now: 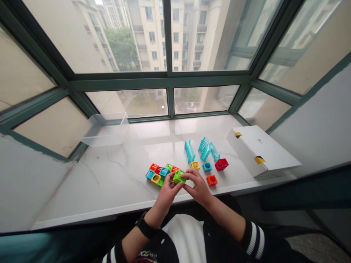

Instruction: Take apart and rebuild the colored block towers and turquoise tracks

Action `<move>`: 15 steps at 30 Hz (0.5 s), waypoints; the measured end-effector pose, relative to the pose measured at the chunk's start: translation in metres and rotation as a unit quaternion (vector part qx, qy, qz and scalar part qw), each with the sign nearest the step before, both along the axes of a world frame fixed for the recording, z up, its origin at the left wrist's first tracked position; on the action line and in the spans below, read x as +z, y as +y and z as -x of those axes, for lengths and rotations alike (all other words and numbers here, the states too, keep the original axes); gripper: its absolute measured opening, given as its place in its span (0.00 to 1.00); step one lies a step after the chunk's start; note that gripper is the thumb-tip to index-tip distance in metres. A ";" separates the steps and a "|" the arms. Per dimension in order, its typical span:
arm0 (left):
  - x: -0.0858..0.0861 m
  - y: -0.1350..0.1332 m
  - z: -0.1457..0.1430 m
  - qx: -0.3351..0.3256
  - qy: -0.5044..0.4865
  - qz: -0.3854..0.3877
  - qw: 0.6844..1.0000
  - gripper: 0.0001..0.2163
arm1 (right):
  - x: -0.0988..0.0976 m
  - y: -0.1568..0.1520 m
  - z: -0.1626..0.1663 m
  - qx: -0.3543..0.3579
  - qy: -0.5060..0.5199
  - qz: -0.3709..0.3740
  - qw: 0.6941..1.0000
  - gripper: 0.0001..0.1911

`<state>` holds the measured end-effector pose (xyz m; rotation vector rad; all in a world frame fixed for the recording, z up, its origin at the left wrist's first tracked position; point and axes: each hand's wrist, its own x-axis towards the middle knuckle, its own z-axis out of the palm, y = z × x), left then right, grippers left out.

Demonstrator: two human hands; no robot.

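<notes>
The window frame (120, 84) walls in the far side of the white sill (68, 197), so everything laid out seems kept within reach of the seated person. The white box (276, 151) stands at the right and the clear bin (109, 137) in the far left corner, both apparently put aside so the middle serves as work surface. The left hand (167, 187) and right hand (199, 187) meet near the front edge, fingers closed to about a block's width, pinching one green block (178, 176) between them from either side, probably so that each steadies it for the other. The joined blocks (155, 178) lie just beyond and left of the hands; whether the held block touches them I cannot tell. Turquoise track pieces (189, 151) sit farther back, with the red block (221, 164), orange block (212, 180), yellow block (195, 166) and blue block (207, 167) standing singly nearer, likely spaced for easy picking. As for room, the sill's front edge runs close under the wrists, leaving little margin there; the wide stretch lies leftward, towards the bin, while on the right the loose blocks leave only narrow gaps for the fingers.
</notes>
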<state>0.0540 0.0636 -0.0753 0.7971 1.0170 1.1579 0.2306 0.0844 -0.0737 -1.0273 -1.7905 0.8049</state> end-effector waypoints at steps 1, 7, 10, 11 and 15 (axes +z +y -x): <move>0.000 -0.001 -0.001 0.002 -0.001 0.004 1.000 0.31 | 0.000 0.000 0.000 0.001 -0.008 -0.003 1.000 0.14; -0.011 0.003 0.004 0.033 -0.007 0.011 0.999 0.31 | 0.001 0.001 -0.004 0.039 -0.036 0.006 0.999 0.16; -0.018 0.006 0.007 0.058 -0.020 0.018 0.998 0.29 | -0.001 0.001 -0.007 0.053 -0.041 0.008 0.998 0.17; -0.019 0.006 0.007 0.061 -0.022 0.022 0.998 0.29 | -0.001 0.001 -0.007 0.056 -0.041 0.007 0.998 0.18; -0.019 0.005 0.006 0.063 -0.017 0.024 0.998 0.28 | -0.003 -0.001 -0.008 0.075 -0.060 0.011 0.995 0.19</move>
